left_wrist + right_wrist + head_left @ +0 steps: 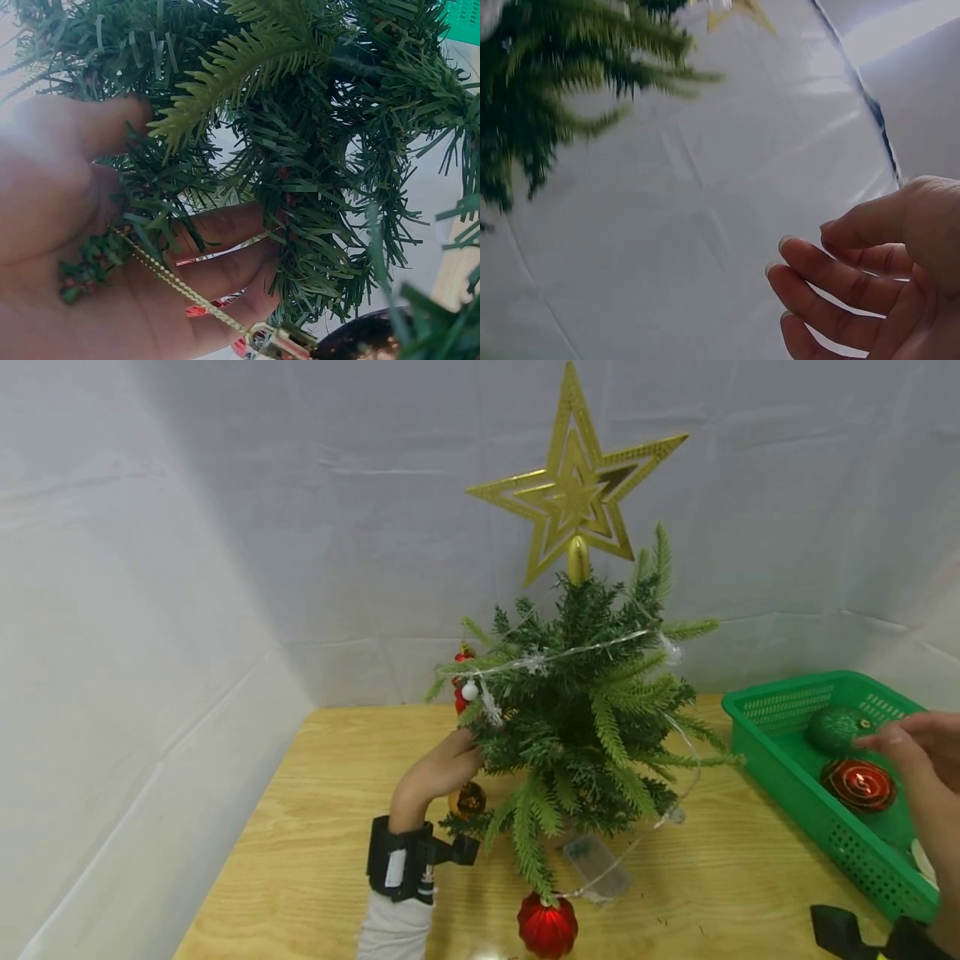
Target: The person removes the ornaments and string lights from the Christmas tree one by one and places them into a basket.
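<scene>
A small artificial Christmas tree (570,710) stands mid-table with a gold star (576,485) on top. My left hand (442,768) reaches into its left side. In the left wrist view, the hand (142,247) lies against a green branch tip, thumb apart and fingers stretched behind the needles. A gold cord (180,283) loops over that branch and runs down to a shiny bronze bauble (364,337). My right hand (926,777) hovers over the green basket (780,793), its fingers loosely bent and holding nothing. Part of the left fingers is hidden by foliage.
In the basket lie a green bauble (836,728) and a red patterned bauble (858,785). A ribbed red bauble (548,927) hangs at the front, and a red ornament (461,693) at the back left. A clear battery box (597,867) with a light string rests by the base.
</scene>
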Demonstrator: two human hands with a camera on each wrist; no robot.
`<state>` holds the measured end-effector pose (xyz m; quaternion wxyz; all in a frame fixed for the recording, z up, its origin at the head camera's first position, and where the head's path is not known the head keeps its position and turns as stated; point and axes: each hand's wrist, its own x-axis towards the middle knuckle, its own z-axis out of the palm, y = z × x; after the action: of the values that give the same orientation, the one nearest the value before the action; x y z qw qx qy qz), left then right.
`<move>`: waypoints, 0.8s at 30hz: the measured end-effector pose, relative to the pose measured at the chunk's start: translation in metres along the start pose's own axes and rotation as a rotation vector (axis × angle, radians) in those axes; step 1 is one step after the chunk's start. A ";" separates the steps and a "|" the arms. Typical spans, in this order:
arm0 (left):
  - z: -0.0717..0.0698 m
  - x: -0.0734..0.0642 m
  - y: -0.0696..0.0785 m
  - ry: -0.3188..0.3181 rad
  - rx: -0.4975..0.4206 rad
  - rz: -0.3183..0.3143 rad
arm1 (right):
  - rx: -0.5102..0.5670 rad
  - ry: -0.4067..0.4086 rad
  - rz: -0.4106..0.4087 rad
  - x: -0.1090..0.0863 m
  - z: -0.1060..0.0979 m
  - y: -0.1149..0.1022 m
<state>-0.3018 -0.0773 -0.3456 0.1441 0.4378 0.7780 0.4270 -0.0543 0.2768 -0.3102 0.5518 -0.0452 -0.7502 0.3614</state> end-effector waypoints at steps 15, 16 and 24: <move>0.001 0.001 0.000 -0.005 -0.009 0.011 | 0.033 -0.528 -0.198 -0.031 0.048 -0.072; 0.001 0.001 0.000 -0.008 -0.011 0.014 | 0.068 -0.566 -0.200 -0.034 0.051 -0.073; -0.001 0.000 0.001 0.003 0.014 -0.004 | 0.268 -0.846 -0.290 -0.051 0.081 -0.086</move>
<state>-0.3018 -0.0771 -0.3445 0.1407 0.4367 0.7819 0.4220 -0.0757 0.1498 -0.3105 0.2434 0.2831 -0.8547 0.3609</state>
